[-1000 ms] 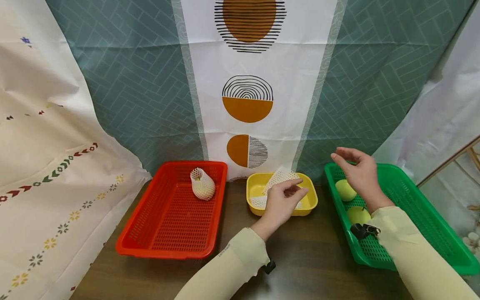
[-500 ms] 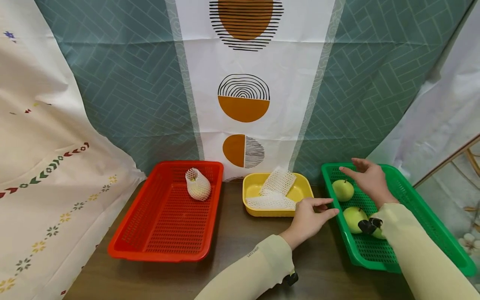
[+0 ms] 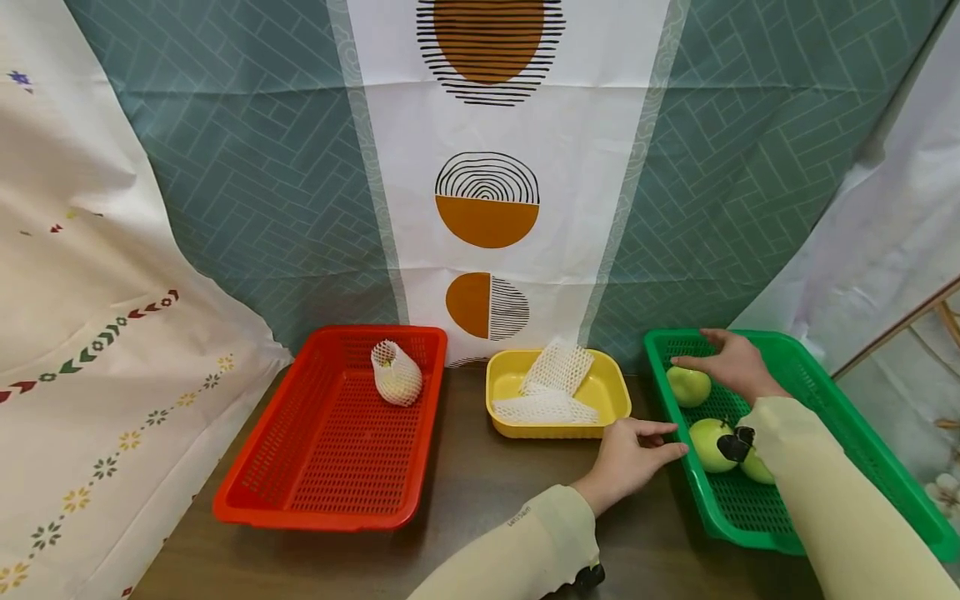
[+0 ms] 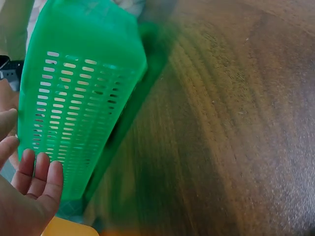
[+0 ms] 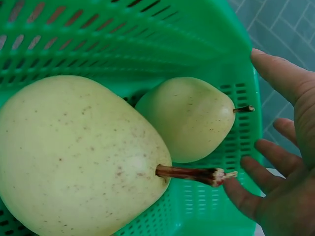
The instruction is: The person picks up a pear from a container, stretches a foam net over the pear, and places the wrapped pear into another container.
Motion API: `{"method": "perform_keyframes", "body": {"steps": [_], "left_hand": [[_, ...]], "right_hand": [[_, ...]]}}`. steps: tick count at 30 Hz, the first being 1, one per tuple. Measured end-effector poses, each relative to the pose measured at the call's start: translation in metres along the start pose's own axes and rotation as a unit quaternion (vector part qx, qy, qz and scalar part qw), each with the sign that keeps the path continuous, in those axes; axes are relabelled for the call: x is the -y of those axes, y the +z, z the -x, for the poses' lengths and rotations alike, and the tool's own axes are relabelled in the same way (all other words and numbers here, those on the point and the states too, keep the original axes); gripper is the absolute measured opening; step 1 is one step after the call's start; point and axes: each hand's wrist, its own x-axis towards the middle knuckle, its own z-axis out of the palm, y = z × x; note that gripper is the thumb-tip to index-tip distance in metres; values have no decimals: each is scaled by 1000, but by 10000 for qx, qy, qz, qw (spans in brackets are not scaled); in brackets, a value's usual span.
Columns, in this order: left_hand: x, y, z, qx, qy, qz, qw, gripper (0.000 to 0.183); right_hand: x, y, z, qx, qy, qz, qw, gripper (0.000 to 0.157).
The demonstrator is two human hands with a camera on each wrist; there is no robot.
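– where's rh?
– over green bskt, thumb & fingers spread, nr the far pear. two more pears nearer, by r cuff.
– & lh?
– fingers loosely bent, thumb apart, just outside bskt's l rim; can't tell if touching. yellow tray w/ white foam nets beyond.

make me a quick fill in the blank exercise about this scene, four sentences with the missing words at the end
1. The foam-wrapped pear lies in the basket coloured ____.
2. The tray holding the loose foam nets is coloured ____.
3. In the head view, ____ bare pears show inside the green basket.
4. The hand nearest the bare pears is the person's ____ one.

Missing words: red; yellow; three; right.
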Motion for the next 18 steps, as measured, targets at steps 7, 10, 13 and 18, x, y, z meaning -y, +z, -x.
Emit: {"method": "perform_keyframes", "body": {"steps": [7, 10, 13, 18], "left_hand": [[0, 2, -1, 34, 53, 24, 10000, 29], [-1, 4, -2, 53, 77, -7, 10000, 29], [-1, 5, -3, 86, 39, 32, 10000, 29], [1, 6, -4, 231, -18, 122, 9997, 32]], "right_hand": [[-4, 4, -4, 255, 11, 70, 9997, 107], [-7, 6, -6, 354, 14, 148, 9993, 105], [-11, 9, -9, 370, 7, 285, 9989, 103], [-17, 15, -16, 385, -36, 515, 9979, 97]]}}
